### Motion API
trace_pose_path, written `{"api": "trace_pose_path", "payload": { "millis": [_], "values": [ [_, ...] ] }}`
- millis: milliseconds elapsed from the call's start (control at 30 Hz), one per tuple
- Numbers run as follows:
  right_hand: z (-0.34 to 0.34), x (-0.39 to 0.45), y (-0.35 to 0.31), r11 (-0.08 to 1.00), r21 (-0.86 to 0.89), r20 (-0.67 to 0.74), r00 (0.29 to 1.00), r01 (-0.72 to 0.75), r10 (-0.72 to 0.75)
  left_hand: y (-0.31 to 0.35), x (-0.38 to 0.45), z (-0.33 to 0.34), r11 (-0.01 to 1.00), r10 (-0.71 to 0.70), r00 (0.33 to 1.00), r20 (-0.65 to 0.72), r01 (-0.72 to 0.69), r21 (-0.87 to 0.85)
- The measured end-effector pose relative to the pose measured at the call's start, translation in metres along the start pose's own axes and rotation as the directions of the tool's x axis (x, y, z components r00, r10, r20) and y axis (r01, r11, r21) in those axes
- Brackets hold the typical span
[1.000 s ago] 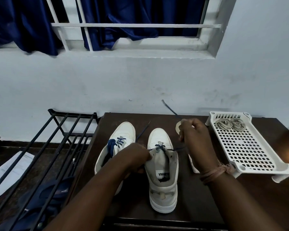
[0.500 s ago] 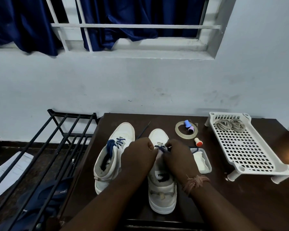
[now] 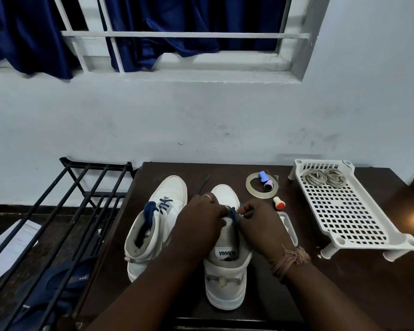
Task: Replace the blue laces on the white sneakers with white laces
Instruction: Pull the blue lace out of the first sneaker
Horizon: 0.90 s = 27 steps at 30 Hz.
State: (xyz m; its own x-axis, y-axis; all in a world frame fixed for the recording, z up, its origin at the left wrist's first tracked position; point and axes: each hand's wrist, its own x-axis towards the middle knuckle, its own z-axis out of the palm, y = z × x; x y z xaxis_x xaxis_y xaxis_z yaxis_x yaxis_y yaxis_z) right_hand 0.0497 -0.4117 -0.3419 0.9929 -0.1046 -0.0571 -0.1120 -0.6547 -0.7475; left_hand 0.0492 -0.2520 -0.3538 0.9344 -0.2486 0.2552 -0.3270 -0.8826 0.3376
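Two white high-top sneakers stand on a dark wooden table (image 3: 344,295), toes pointing away from me. The left sneaker (image 3: 153,235) has its blue lace (image 3: 157,207) bunched at the tongue. Over the tongue of the right sneaker (image 3: 226,278) both my hands meet. My left hand (image 3: 201,223) and my right hand (image 3: 258,225) each pinch the blue lace (image 3: 233,215) of that shoe between curled fingers. A loose lace end (image 3: 204,183) trails on the table past my left hand. Two coiled white laces (image 3: 324,178) lie in a white perforated tray (image 3: 344,211) at the right.
A tape ring (image 3: 262,186) with a small blue and purple item inside it, an orange-capped stub (image 3: 278,203) and a small white dish (image 3: 288,226) lie between the shoes and the tray. A black metal rack (image 3: 65,211) stands left of the table. A wall rises behind.
A second ago my right hand was raised, pulling the lace out toward the tape ring. It has come back down beside my left hand, and both now work at the right sneaker's tongue.
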Motion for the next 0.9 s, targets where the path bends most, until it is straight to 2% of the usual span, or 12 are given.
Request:
{"api": "trace_pose_path", "payload": {
  "millis": [100,167,233,300,367,467,533,633,700,767,833,900],
  "values": [
    [0.000,-0.002,-0.003,1.000,-0.026,0.018,1.000,0.003,-0.002,0.009,0.001,0.004,0.998,-0.044,0.998,-0.048,0.046,0.041],
    [0.001,-0.003,-0.004,1.000,-0.031,0.013,1.000,-0.007,0.008,0.011,0.003,0.004,0.991,-0.133,0.984,-0.117,0.133,-0.007],
    [0.001,-0.003,-0.003,1.000,-0.018,0.008,1.000,-0.021,0.021,0.009,0.004,0.001,0.953,-0.295,0.928,-0.227,0.270,-0.137],
    [0.002,-0.002,-0.002,1.000,-0.002,0.008,1.000,-0.029,0.029,0.002,0.006,-0.002,0.918,-0.393,0.870,-0.297,0.354,-0.179],
    [0.002,-0.002,-0.003,0.999,0.001,0.010,0.999,-0.033,0.033,-0.003,0.009,-0.004,0.929,-0.365,0.892,-0.266,0.330,-0.168],
    [0.003,-0.002,-0.003,0.999,0.005,0.019,0.999,-0.044,0.043,0.003,0.012,-0.003,0.988,-0.139,0.978,-0.156,0.126,-0.090],
    [0.003,-0.001,-0.004,0.999,-0.003,0.026,0.999,-0.038,0.039,0.010,0.010,-0.001,0.998,-0.042,0.990,-0.138,0.047,0.034],
    [0.002,-0.002,-0.005,0.999,-0.019,0.028,0.999,-0.030,0.031,0.007,0.010,0.000,0.990,-0.076,0.994,-0.079,0.085,0.113],
    [0.001,-0.004,-0.006,0.999,-0.032,0.020,0.999,-0.031,0.031,0.008,0.008,0.000,0.994,-0.110,0.985,-0.134,0.112,0.006],
    [0.000,-0.005,-0.007,0.999,-0.042,0.008,0.999,-0.034,0.034,0.014,0.010,-0.004,0.948,-0.239,0.936,-0.257,0.167,-0.272],
    [-0.001,-0.006,-0.009,0.997,-0.059,0.001,0.999,-0.048,0.048,0.019,0.013,-0.013,0.737,-0.399,0.896,-0.194,0.188,-0.649],
    [-0.002,-0.007,-0.010,0.994,-0.094,0.002,0.998,-0.055,0.055,0.019,0.017,-0.022,0.464,-0.445,0.894,-0.056,0.176,-0.868]
  ]
}}
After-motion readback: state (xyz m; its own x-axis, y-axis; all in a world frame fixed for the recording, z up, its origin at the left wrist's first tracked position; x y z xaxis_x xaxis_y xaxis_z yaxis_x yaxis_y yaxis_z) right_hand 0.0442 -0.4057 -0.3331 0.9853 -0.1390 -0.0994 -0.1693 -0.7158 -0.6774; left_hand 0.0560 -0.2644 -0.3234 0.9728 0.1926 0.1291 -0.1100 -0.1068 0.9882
